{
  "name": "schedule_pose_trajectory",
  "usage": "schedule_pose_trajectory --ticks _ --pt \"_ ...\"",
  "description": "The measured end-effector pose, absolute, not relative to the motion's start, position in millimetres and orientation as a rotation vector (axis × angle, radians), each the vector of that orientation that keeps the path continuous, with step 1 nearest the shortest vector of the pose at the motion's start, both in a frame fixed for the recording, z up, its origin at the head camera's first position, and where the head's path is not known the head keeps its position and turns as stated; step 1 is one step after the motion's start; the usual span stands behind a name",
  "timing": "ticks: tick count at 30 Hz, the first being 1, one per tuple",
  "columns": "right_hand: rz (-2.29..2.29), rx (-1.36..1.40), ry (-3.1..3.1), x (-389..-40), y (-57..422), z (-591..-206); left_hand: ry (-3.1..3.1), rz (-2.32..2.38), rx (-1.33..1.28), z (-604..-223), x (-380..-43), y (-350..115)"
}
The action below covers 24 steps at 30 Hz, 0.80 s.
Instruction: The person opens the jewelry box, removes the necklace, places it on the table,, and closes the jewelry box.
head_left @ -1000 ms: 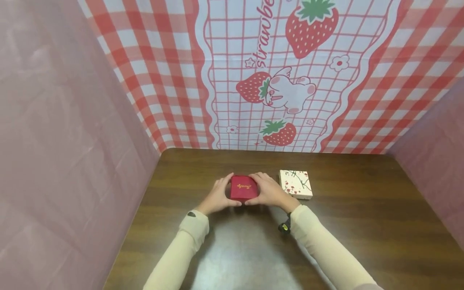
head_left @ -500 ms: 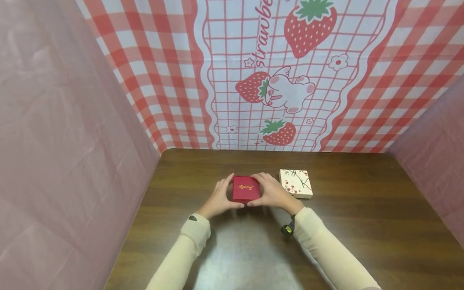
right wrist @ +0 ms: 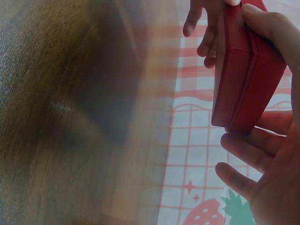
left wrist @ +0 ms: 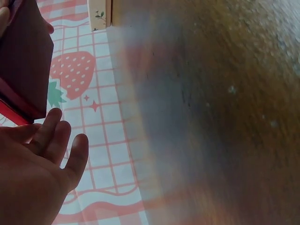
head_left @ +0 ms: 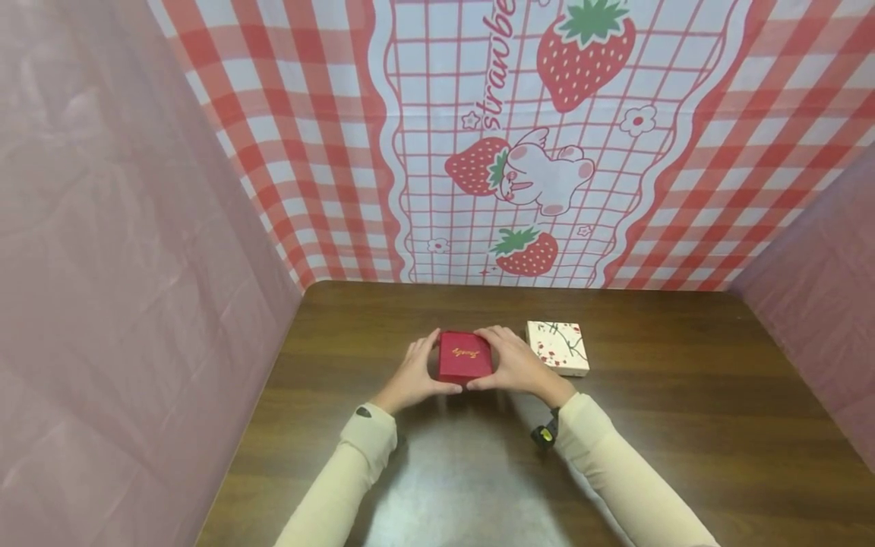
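Observation:
A small square red box with gold lettering on top is held between both hands in the head view. My left hand grips its left side, thumb at the near edge and fingers at the far edge. On the opposite side my right hand grips it the same way. A seam runs along the side of the red box in the right wrist view, and the lid and base sit together. In the left wrist view the dark side of the box shows above the spread fingers.
A cream box with a red blossom and branch print lies on the brown wooden table, just right of my right hand. Behind the table hangs a strawberry-print cloth. Pinkish drapes flank it at the sides.
Both hands and the red box have shifted slightly to the right since one second ago. Over the last half second they have hardly moved. The cream box stays where it was.

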State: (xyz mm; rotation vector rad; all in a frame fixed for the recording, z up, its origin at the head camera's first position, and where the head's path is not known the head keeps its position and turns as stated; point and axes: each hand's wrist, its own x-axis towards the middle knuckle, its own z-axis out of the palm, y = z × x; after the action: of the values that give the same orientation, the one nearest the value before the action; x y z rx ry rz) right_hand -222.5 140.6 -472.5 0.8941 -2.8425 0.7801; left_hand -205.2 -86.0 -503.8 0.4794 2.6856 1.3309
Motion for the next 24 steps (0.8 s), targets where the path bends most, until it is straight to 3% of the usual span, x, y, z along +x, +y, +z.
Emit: schedule_pose_trajectory --ticks 24 --pt "0.857 0.936 -2.817 -217.5 141.1 -468.8 2.620 1.408 0.420 -509.7 -201.8 -84.3"
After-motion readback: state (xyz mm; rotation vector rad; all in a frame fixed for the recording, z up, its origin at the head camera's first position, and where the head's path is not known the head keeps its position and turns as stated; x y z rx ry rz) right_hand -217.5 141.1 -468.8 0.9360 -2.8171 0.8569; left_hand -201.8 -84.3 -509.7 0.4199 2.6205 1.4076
